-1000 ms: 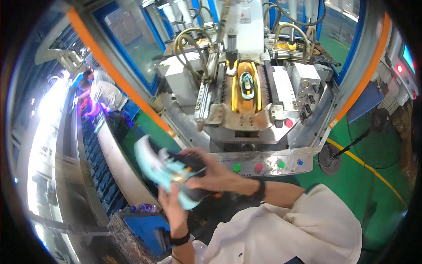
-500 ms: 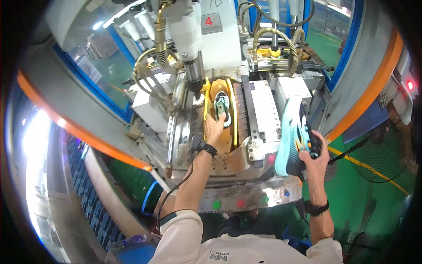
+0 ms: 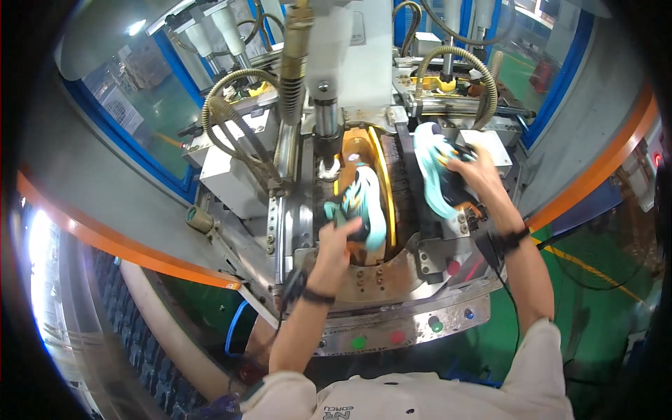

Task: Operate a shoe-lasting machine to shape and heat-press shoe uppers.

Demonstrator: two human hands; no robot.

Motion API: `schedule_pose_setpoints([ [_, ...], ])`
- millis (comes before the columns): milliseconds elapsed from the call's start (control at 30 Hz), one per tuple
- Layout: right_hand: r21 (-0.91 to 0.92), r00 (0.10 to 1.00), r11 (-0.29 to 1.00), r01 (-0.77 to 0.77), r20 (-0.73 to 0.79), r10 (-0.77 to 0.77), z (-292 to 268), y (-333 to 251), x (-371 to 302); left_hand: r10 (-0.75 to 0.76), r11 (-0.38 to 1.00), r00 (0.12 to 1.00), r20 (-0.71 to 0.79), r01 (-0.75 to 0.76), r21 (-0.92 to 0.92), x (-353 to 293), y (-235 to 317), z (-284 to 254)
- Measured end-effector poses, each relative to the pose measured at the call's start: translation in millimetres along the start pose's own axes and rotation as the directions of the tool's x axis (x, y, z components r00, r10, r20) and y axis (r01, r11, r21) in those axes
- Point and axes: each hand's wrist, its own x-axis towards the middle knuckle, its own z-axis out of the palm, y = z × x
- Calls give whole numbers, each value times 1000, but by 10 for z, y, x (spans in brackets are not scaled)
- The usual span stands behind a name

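Note:
My left hand (image 3: 334, 248) grips a sneaker (image 3: 376, 211) by its dark heel end, thumb over it; the shoe has a light turquoise sole and a black and white upper. It hangs above the brown bed (image 3: 360, 145) between yellow side strips of the press machine. Farther right, my right hand (image 3: 481, 173) has its fingers around another sneaker (image 3: 435, 183) of the same colours, tilted on its side above the machine's right part. Motion blurs both shoes and partly the hands. Some fingers are hidden behind the shoes.
A metal press cylinder (image 3: 327, 126) stands just left of the bed. A ribbed hose (image 3: 241, 133) curves at the left, another (image 3: 455, 52) at the back right. Along the front runs a metal panel (image 3: 413, 336) with coloured buttons. Orange-edged housings (image 3: 126, 246) flank both sides.
My left hand has drawn toward me, and a sneaker has come up off the bed with it. My right hand has carried its sneaker left and farther forward, closer to the bed.

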Motion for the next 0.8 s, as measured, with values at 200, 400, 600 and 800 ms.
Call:
schedule_pose_setpoints([
  [200,-397,933,917,32,341,115,1722,-582,523,34,998,986,-165,-24,63,-2286,280,-617],
  [400,-543,985,830,129,-25,-169,2983,65,602,163,983,740,-653,-175,47,-3892,103,-1048],
  [600,-486,822,673,558,213,-527,2797,-147,-61,70,902,203,-977,-431,-25,-4670,-692,-1157],
  [800,328,475,605,726,398,-785,2373,241,-2677,-62,819,366,-928,-513,-257,-4734,-1347,-907],
])
